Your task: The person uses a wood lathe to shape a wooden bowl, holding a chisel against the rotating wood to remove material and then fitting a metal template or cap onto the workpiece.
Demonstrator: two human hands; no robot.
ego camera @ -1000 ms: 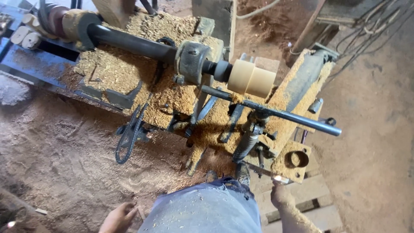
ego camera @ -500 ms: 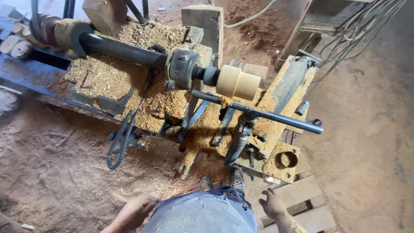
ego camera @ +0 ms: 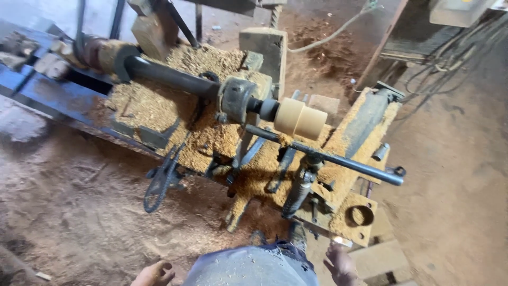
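Note:
A pale round wooden workpiece (ego camera: 300,118) sits on the dark spindle (ego camera: 174,77) of a sawdust-covered wood lathe (ego camera: 159,106). A black tool-rest bar (ego camera: 338,161) runs just in front of the workpiece. My left hand (ego camera: 153,274) hangs low at the bottom edge, left of my knee in dusty blue-grey trousers (ego camera: 248,267), fingers loosely curled and holding nothing. My right hand (ego camera: 341,262) is at the bottom right, fingertips by a small shiny piece (ego camera: 343,242) under the lathe's edge. Whether it grips that piece is unclear. Both hands are well below the workpiece.
Sawdust covers the lathe bed and the dirt floor (ego camera: 79,212). A black hand wheel (ego camera: 161,180) and levers stick out from the lathe's front. A wooden block (ego camera: 264,45) stands behind. Cables (ego camera: 455,58) hang at the upper right, and wooden boards (ego camera: 381,259) lie by my right hand.
My left hand has shifted right toward my knee and my right hand has moved a little left. The view has drifted, so the lathe sits lower in the picture.

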